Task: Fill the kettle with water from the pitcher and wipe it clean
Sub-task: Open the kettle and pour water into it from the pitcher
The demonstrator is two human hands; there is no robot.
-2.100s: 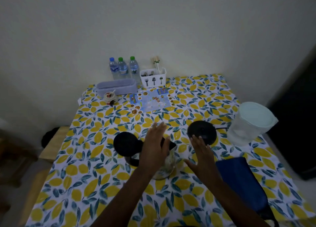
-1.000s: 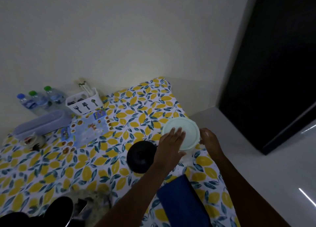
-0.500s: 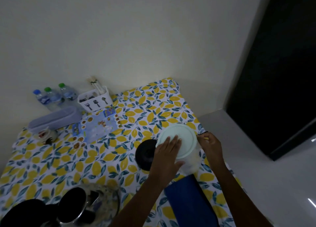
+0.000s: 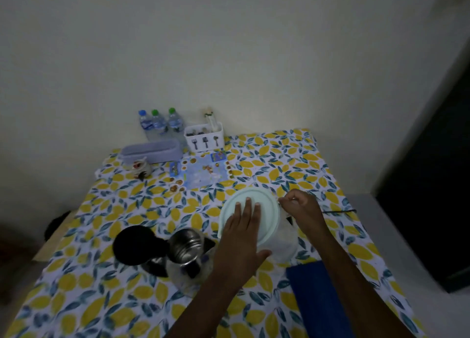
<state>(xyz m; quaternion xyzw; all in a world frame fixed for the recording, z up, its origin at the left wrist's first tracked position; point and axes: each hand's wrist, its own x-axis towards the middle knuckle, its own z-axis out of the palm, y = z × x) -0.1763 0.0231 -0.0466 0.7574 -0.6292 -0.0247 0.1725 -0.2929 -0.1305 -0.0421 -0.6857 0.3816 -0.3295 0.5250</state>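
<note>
The clear plastic pitcher (image 4: 284, 243) with a pale green lid (image 4: 264, 202) is tilted to the left, close above the kettle. My right hand (image 4: 302, 209) is closed around its handle side. My left hand (image 4: 244, 238) lies flat on the lid, fingers spread. The glass kettle (image 4: 185, 251) stands on the lemon-print tablecloth (image 4: 84, 299) with its black lid (image 4: 134, 244) flipped open to the left and its steel inside showing. A folded blue cloth (image 4: 315, 297) lies at the front right, under my right forearm.
At the back by the wall stand three water bottles (image 4: 159, 124), a white cutlery holder (image 4: 204, 138), a lilac box (image 4: 151, 150), a small figurine (image 4: 140, 168) and a picture mat (image 4: 201, 172). A black cord (image 4: 340, 211) runs to the right. The table's right edge drops to the floor.
My hands left the kettle for the pitcher at the right, gripped it, and brought it left beside the open kettle, now tilted. The view swung back to the table's middle.
</note>
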